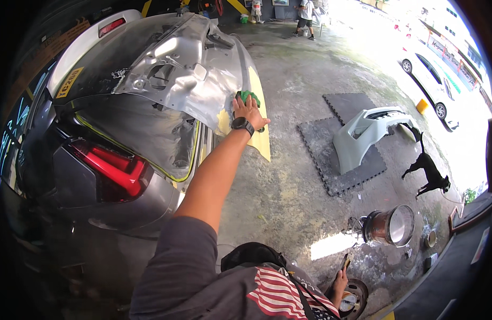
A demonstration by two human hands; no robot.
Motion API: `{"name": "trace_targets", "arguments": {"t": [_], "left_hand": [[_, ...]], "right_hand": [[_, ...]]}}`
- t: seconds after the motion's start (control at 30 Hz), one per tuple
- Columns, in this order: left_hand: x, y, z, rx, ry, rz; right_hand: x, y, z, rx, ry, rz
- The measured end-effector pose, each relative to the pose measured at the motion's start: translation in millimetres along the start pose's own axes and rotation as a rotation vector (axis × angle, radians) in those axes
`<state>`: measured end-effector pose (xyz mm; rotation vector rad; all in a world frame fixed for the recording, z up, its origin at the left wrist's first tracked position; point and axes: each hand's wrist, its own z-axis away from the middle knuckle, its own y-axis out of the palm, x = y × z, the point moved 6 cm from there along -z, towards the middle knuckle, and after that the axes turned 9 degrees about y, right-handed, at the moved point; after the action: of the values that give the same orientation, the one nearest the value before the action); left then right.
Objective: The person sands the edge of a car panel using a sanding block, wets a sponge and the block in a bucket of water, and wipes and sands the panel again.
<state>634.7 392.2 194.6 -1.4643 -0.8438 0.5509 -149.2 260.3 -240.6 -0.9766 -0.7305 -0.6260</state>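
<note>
My left hand (247,113) is stretched out over the edge of a bare-metal car panel (187,74) with pale yellow filler (259,146) along its edge. It grips a green pad (245,97) that rests on that edge. My right hand (340,284) is low at the right, closed on a slim dark tool (345,262) with a yellowish part, above a round metal wheel-like object (357,306). Below the panel are a masked window (134,133) and a red tail light (118,170) of the grey car.
A pale bumper (350,144) lies on dark floor mats (331,178) to the right. A black dog (431,173) stands near a bucket (374,226) and a small can (431,239). A person (304,16) stands at the back; a white car (427,80) is parked outside.
</note>
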Motion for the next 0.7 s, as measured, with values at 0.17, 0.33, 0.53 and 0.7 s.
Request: {"name": "trace_targets", "arguments": {"t": [0.17,0.33,0.53,0.7], "left_hand": [[-6,0,43,-0.104,0.077,0.04],[-14,-2,81,-0.167,0.168,0.028],[-20,13,121,-0.312,0.233,-0.033],[-20,13,150,-0.617,0.345,-0.08]], "right_hand": [[-14,13,37,-0.074,-0.029,0.116],[-18,33,66,-0.009,0.093,0.103],[2,51,86,-0.025,0.091,0.164],[-13,62,89,0.034,0.116,0.072]]}}
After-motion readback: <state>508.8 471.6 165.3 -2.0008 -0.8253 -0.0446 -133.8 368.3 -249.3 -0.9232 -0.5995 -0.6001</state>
